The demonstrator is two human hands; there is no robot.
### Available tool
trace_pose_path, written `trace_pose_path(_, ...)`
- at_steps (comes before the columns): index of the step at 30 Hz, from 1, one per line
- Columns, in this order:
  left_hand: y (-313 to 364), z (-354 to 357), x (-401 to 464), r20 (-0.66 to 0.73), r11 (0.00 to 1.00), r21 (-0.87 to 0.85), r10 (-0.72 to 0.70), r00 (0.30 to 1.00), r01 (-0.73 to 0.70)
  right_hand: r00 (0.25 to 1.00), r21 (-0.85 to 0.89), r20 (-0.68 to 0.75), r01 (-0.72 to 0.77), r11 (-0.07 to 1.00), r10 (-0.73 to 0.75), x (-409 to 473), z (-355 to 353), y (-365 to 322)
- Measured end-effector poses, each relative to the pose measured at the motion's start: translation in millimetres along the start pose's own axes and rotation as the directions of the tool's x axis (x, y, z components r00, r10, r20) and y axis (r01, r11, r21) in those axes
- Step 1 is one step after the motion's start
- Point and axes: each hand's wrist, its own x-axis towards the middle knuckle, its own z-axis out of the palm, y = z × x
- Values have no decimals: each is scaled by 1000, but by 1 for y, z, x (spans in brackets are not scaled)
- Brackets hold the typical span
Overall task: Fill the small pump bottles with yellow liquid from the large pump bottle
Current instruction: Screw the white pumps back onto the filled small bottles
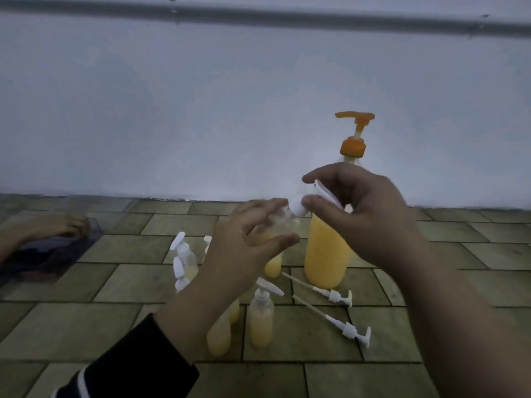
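On a tiled floor [86, 317] by a pale wall, capping in hand: left hand [253, 239] gripping a small bottle [275, 228], right hand [359, 214] pinching its white pump cap [297, 206] before the large pump bottle [327, 254]; probably next, twisting tight.
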Motion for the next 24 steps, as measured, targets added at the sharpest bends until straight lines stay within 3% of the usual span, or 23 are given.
trace_pose_path(2, 0, 1, -2, -6, 999, -35, -36, 999, 36, 992, 150, -42, -114, 982, 121, 1, 13, 4)
trace_pose_path(6, -3, -1, -5, -12, 987, -104, -127, 992, 125, 968, 502, 165, -248, 829, 189, -1, 25, 3)
trace_pose_path(7, -4, -2, -5, -21, 982, -128, -141, 990, 137, 968, 542, 161, -250, 802, 193, -1, 28, 3)
trace_pose_path(10, -4, -1, -7, -23, 976, -160, -157, 987, 151, 969, 441, 20, -231, 867, 248, 0, 37, 8)
trace_pose_path(11, -3, -1, -8, -22, 974, -165, -160, 987, 154, 966, 448, 34, -246, 859, 258, -1, 38, 8)
trace_pose_path(15, -3, -1, -8, -34, 969, -186, -172, 985, 163, 950, 652, 164, -305, 694, 264, -1, 40, 8)
trace_pose_path(19, -2, 1, -10, -5, 967, -181, -183, 983, 179, 943, 589, 96, -312, 745, 320, 0, 46, 10)
trace_pose_path(24, -1, -1, -9, -25, 965, -202, -175, 984, 167, 927, 736, 163, -343, 583, 339, -2, 44, 12)
